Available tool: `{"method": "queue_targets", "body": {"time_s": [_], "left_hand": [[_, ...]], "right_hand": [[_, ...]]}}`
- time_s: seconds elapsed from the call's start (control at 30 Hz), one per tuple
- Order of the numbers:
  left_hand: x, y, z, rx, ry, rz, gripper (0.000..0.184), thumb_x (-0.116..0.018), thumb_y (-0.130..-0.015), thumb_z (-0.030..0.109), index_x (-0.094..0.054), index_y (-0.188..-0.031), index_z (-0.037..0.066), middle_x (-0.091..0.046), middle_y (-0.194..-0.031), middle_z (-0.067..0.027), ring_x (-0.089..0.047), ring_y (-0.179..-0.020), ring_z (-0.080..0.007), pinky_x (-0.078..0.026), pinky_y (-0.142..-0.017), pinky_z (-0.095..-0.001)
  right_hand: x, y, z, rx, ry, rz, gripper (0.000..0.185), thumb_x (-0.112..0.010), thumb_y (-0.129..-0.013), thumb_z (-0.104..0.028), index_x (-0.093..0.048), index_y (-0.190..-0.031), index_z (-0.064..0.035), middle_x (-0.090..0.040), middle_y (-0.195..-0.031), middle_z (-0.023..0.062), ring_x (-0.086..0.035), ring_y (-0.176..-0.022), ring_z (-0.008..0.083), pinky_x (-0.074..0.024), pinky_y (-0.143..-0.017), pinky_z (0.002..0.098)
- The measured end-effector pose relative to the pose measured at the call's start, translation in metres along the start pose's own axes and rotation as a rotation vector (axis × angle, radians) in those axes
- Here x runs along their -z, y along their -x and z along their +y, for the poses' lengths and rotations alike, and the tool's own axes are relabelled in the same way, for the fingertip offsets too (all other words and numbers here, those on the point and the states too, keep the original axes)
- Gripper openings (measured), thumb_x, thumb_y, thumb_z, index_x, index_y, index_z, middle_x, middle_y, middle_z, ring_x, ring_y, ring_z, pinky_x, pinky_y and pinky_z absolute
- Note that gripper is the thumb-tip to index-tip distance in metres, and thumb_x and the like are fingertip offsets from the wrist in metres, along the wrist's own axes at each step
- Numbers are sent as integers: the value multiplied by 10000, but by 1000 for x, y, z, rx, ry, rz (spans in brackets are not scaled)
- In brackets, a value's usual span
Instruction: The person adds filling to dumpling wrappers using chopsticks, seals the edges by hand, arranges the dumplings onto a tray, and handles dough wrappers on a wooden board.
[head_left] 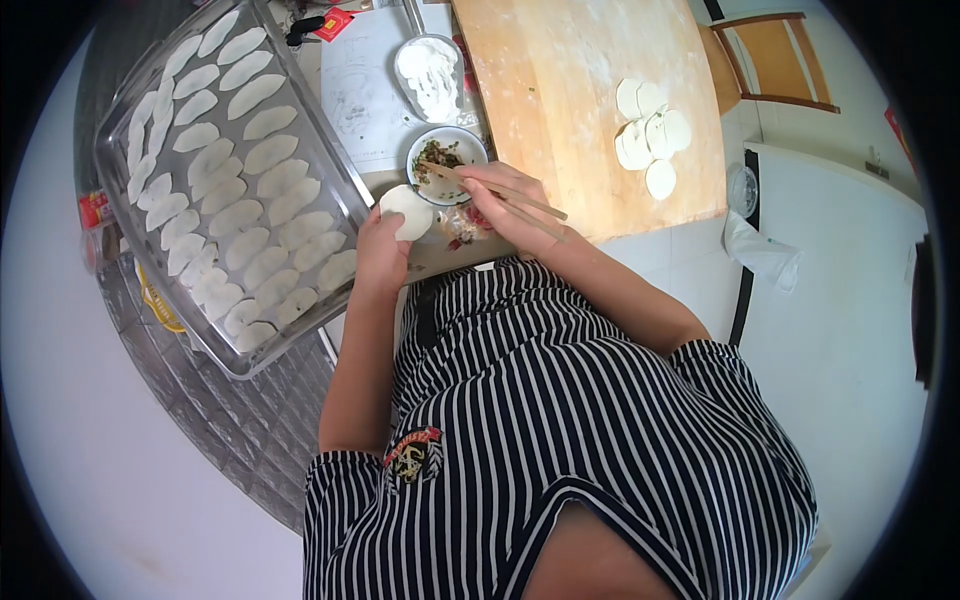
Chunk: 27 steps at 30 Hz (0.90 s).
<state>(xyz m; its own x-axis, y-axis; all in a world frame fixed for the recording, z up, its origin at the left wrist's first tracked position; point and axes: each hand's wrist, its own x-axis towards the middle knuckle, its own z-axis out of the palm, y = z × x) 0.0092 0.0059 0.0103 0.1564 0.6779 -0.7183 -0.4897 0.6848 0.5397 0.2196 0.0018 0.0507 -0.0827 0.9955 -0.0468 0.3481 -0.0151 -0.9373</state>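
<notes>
A round, pale dumpling wrapper (407, 212) rests on my left hand (381, 248), held at its edge by thumb and fingers. My right hand (508, 205) grips a pair of wooden chopsticks (525, 200), whose tips reach into a white bowl (482, 180). Dark chopped filling (437, 158) with green bits lies inside that bowl. The wrapper is just below and left of the bowl's rim, and no filling shows on it. To the left, a clear tray (352, 178) carries several rows of folded dumplings (270, 155).
A scoop of white flour (430, 75) stands beyond the bowl. On the right, a floured wooden board (560, 90) bears a cluster of round wrappers (652, 130). A wooden chair (775, 65) is past the board. Red packets (333, 24) lie near the tray's far end.
</notes>
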Motion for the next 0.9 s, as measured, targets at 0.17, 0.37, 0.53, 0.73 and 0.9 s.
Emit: {"method": "queue_targets", "body": {"time_s": [0.17, 0.37, 0.53, 0.73, 0.9], "left_hand": [[22, -10, -13, -308, -279, -313, 419, -465, -863, -2, -505, -1275, -67, -616, -1202, -161, -628, -1097, -271, -501, -978, -384], [4, -18, -8, 61, 120, -130, 376, -476, -886, -12, -475, -1254, -93, -569, -1244, -199, -585, -1157, -318, -456, -1057, -441], [-1, -20, -10, 89, 81, -129, 433, -464, -858, -17, -491, -1288, -62, -587, -1231, -159, -606, -1116, -276, -490, -996, -387], [-3, -20, -15, 94, 152, -138, 434, -441, -809, -69, -504, -1238, -68, -579, -1225, -169, -582, -1158, -303, -456, -1051, -417], [11, -21, -19, 96, 225, -125, 423, -439, -778, -83, -492, -1198, -84, -571, -1230, -192, -557, -1200, -327, -420, -1102, -438]], "right_hand": [[-9, 3, 18, 70, 36, 55, 232, -583, -946, -100, -682, -1132, -2, -693, -1029, 146, -663, -904, 225, -530, -819, 305], [-13, 21, 30, 7, -21, 67, 217, -579, -936, -75, -685, -1108, 3, -702, -1035, 151, -662, -938, 256, -529, -843, 320], [-10, 37, 26, 101, 11, 84, 213, -600, -931, -75, -685, -1116, -11, -695, -1056, 140, -664, -927, 237, -541, -828, 322], [-1, 46, 22, 489, 272, -16, 307, -646, -864, -31, -648, -1171, -39, -642, -1016, 95, -652, -853, 241, -558, -786, 343], [6, 44, 18, 645, 391, -223, 372, -665, -826, -114, -634, -1193, -61, -630, -1044, 82, -647, -903, 250, -554, -800, 356]]}}
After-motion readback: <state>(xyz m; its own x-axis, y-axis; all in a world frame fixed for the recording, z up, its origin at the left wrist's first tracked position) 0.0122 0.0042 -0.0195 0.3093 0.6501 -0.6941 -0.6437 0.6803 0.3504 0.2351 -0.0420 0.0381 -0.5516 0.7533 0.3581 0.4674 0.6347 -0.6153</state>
